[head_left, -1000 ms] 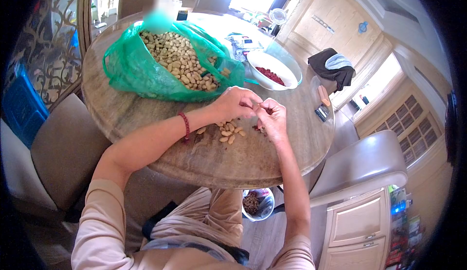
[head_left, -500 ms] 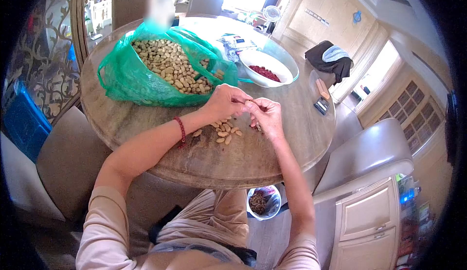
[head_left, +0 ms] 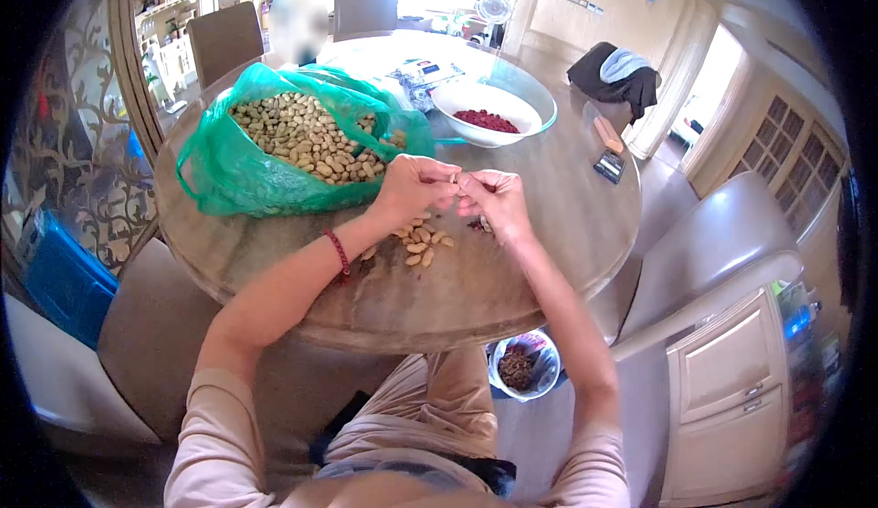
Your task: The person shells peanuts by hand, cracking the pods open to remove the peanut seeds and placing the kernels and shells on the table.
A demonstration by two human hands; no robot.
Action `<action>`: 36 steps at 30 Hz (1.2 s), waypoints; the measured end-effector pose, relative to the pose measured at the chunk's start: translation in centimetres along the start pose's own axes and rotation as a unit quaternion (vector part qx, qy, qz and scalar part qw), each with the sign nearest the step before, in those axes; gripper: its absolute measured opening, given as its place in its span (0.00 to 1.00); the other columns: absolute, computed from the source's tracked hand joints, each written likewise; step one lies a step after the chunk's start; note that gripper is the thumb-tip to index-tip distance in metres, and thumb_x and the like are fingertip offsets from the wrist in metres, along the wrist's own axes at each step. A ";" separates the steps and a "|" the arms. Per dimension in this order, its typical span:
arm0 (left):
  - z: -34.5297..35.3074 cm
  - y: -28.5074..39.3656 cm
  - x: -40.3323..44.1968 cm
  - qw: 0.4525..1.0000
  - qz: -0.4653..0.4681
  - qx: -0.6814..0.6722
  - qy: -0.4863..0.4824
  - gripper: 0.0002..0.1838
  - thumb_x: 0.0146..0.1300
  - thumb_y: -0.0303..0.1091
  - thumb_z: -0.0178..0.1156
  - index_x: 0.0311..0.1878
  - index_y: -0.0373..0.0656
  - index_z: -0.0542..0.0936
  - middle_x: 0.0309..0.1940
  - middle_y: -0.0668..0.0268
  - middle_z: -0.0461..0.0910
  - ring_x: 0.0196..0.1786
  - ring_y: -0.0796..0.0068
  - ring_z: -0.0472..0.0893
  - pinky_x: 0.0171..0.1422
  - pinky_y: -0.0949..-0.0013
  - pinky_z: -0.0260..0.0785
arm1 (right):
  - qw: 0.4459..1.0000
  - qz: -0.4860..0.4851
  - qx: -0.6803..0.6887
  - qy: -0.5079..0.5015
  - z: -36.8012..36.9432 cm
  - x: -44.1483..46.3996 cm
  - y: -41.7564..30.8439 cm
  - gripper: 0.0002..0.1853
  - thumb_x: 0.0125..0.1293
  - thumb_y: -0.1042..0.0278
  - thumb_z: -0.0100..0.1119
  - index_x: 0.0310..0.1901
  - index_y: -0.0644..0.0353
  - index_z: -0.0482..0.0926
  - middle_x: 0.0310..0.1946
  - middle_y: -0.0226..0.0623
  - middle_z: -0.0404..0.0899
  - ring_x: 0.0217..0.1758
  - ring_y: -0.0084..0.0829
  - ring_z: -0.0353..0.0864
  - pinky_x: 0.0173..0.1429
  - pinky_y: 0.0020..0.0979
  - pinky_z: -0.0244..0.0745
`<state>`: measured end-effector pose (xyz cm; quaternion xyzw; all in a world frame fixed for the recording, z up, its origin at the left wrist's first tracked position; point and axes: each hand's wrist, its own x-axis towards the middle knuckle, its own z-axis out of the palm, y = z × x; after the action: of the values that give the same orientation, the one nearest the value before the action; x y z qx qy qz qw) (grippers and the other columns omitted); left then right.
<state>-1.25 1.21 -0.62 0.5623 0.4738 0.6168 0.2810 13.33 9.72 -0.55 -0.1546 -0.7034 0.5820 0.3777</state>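
Note:
My left hand (head_left: 409,192) and my right hand (head_left: 499,203) meet above the near half of the table, fingertips pinched together. A small pale peanut (head_left: 455,179), whole or part shell, shows between them. Both hands are closed on it. Below my left hand lies a loose pile of unshelled peanuts (head_left: 421,245). Small dark red and pale bits (head_left: 480,224) lie under my right hand. Beyond my left hand, a green plastic bag (head_left: 233,174) gapes, full of unshelled peanuts (head_left: 297,133). A white bowl (head_left: 448,98) farther back holds red peanut kernels (head_left: 487,121).
The round table (head_left: 567,234) carries a clear packet (head_left: 421,76) behind the bowl and a dark flat object (head_left: 609,166) at right. A lined bin (head_left: 540,382) with brown shells stands below the edge. Chairs (head_left: 722,243) surround the table; a blurred person (head_left: 299,28) appears behind it.
The view has shifted slightly. My fingers have moved a little, and a pale piece of peanut now shows between the fingertips. The pile, bag and bowl stay as they were.

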 end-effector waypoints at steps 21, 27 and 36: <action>0.7 0.8 0.4 0.909 0.252 0.330 0.026 0.12 0.53 0.26 0.61 0.42 0.38 0.81 0.31 0.58 0.82 0.32 0.69 0.82 0.36 0.72 0.72 | 0.970 0.120 0.209 -0.035 -0.7 0.2 0.3 0.13 0.64 0.73 0.51 0.44 0.77 0.72 0.38 0.45 0.76 0.39 0.31 0.80 0.46 0.28 0.80; 0.7 0.7 0.2 0.929 0.186 0.320 0.024 0.14 0.51 0.28 0.64 0.43 0.39 0.80 0.29 0.58 0.82 0.29 0.75 0.81 0.34 0.74 0.72 | 0.996 0.085 0.011 0.004 -1.2 0.2 -0.2 0.08 0.62 0.74 0.53 0.33 0.71 0.78 0.26 0.37 0.78 0.28 0.24 0.79 0.32 0.24 0.76; -1.8 0.8 0.7 0.926 0.116 0.357 -0.039 0.14 0.50 0.27 0.63 0.43 0.40 0.80 0.29 0.60 0.82 0.27 0.76 0.79 0.35 0.73 0.72 | 0.900 -0.107 -0.420 0.047 -1.1 -0.4 -0.4 0.07 0.53 0.72 0.52 0.27 0.66 0.79 0.25 0.55 0.75 0.30 0.51 0.77 0.36 0.43 0.71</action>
<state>-2.96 1.03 0.56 0.6999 0.5830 0.4125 0.0067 14.45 10.09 -0.26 -0.2496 -0.8762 0.1805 0.3706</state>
